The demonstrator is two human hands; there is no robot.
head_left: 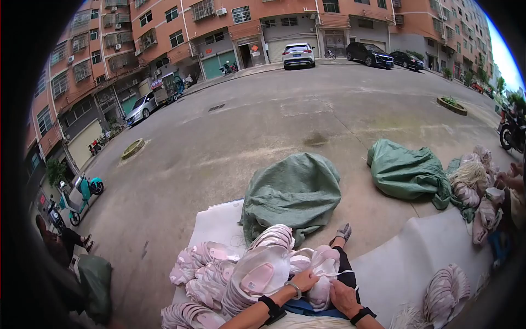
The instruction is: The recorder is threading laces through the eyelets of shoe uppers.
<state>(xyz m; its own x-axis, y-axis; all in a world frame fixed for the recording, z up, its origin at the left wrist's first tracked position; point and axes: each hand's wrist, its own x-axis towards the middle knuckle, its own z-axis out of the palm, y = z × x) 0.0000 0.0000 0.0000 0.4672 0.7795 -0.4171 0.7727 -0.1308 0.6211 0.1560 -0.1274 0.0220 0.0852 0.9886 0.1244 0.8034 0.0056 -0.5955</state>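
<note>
A pale pink shoe upper (324, 263) with a white lace lies over my lap. My left hand (304, 280) pinches its near left side, fingers closed; a bangle and a dark band circle that arm. Curled against the right side of the same upper is my right hand (344, 299), also closed, with a dark band at its wrist. Exactly what the fingertips grip, upper or lace, is too small to make out. Left of my hands leans a nested stack of pink uppers (257, 277), with more pink bundles (205, 274) beside it.
Past my foot stands a green woven sack (293, 192); another green sack (408, 172) lies to the right. Nested uppers (446, 293) rest on a pale sheet (405, 257) at right. People sit at both sides, one hand (510, 178) among white laces. Parked cars and buildings stand beyond.
</note>
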